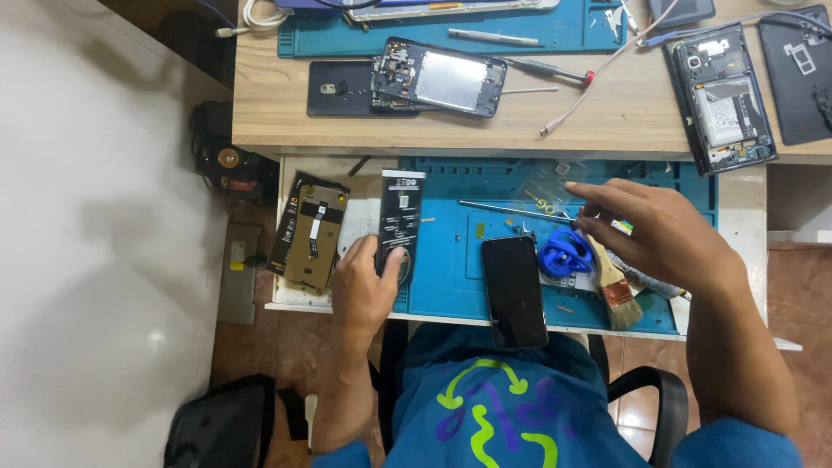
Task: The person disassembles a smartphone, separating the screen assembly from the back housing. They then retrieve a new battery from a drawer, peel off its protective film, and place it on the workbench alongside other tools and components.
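My left hand [366, 284] rests on the lower end of a black rectangular phone battery [400, 217], thumb pressed on it, at the left edge of the blue work mat [451, 269]. My right hand [654, 230] hovers over the mat's right side, fingers pinching a small part near a thin metal tool [511, 209]. Under that hand lie a blue suction cup tool [565, 254] and a small brush [614, 290]. A black phone [514, 290], screen up, lies between my hands.
An opened phone back with gold-coloured inner parts [310, 232] lies left of the battery. On the upper wooden desk [260, 104] sit another blue mat [451, 35], two dismantled phones [438, 78] [722, 97], a screwdriver [546, 69] and cables. A black bag [221, 425] is on the floor.
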